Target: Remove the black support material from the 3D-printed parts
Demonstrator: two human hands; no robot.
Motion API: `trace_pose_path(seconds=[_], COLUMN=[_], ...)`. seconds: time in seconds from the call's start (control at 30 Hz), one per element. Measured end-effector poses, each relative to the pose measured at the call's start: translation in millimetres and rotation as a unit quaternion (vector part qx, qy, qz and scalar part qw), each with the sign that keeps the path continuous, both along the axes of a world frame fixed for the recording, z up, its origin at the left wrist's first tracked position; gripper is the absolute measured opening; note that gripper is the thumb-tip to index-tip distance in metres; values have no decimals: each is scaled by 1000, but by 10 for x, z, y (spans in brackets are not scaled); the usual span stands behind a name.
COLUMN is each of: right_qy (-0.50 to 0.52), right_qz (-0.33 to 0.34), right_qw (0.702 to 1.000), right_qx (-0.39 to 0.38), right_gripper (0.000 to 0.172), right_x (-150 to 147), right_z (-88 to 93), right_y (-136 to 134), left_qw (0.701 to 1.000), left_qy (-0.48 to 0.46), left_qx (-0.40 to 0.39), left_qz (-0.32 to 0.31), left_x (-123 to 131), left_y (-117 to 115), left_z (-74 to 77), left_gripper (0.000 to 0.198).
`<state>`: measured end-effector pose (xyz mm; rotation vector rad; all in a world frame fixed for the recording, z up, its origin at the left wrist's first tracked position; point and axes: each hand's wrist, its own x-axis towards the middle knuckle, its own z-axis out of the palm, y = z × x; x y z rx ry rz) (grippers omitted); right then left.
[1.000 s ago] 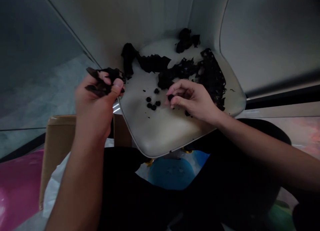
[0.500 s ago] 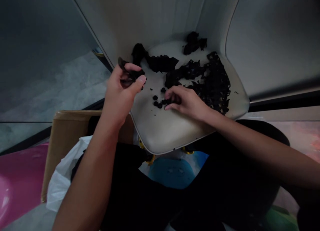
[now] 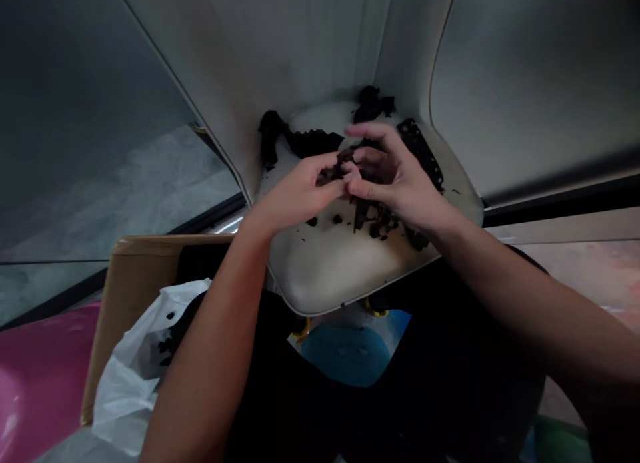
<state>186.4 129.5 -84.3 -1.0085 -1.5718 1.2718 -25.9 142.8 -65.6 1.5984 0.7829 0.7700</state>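
My two hands meet over a grey chair seat (image 3: 330, 276). My left hand (image 3: 300, 193) is closed on a crumpled black scrap (image 3: 333, 175), thin and flexible. The thumb and bent fingers of my right hand (image 3: 397, 173) close in on the same scrap from the right, its index finger lifted away. Below my hands lie loose black bits (image 3: 338, 219), some partly hidden. Behind them is a ragged black strip (image 3: 315, 143). A black sheet with rows of holes (image 3: 423, 153) lies to the right, partly covered by my right hand.
A cardboard box (image 3: 140, 253) stands left of the seat, with a white plastic bag (image 3: 133, 363) holding black bits. A pink surface (image 3: 40, 369) is at far left. Another black clump (image 3: 370, 104) lies by the backrest. Something blue (image 3: 345, 356) is beneath the seat.
My left hand has moved right with the black scrap, and my right hand has risen from the small round pieces to meet it. Those pieces are now fewer or hidden; the view has shifted slightly.
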Motion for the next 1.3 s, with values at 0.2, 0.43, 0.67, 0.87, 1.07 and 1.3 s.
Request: trace_pose_path(seconds=[0.2,0.43,0.67,0.87,1.07,1.3], right_qy=[56,-89,-351,-441,-530,-433], right_qz=[-160,-191,-212,-137,-38,-12], right_qw=[985,975,905,864,828,891], right_qx=[37,74,116,201,177,138], right_gripper=[30,29,14,33,37,9], right_x=[484,1211,1021,510,-43,-138], right_z=[63,-53,7,15,-233,-327], right_y=[168,309,190,105,146,250], left_qw=[994,925,888,866,851,840], left_qy=[18,330,427,437,437,448], left_qx=[-12,100,108,143,165,190], left_qz=[108,157,131,197,241,240], left_x=[-91,-540,19,356,253,217], left_y=[205,127,-255,-328,-353,-484], left_z=[-110,-546,-610,-666,-734,-753], left_gripper=[14,36,81,90,48,42])
